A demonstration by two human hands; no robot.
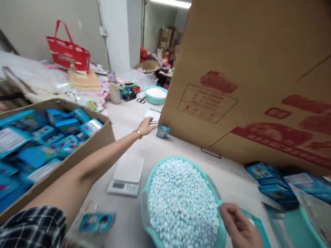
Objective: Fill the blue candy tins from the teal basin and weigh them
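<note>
My left arm stretches far across the table. My left hand [146, 126] reaches the near corner of a big tilted cardboard box [248, 79], beside a small blue packet [162, 131] and a white flat item [153, 114]; its fingers look curled, and what they touch is unclear. My right hand [239, 225] hovers at the right rim of a teal basin [144, 203] heaped with small pale-blue pellets [181, 203]. Its fingers are pinched on a thin white strip-like thing I cannot name.
A white kitchen scale [126, 175] sits left of the basin. A cardboard carton [98, 137] full of blue packets stands at the left. More blue packets [271, 182] lie at the right. A second teal bowl [155, 94], scissors [141, 100] and a red bag [68, 51] are farther back.
</note>
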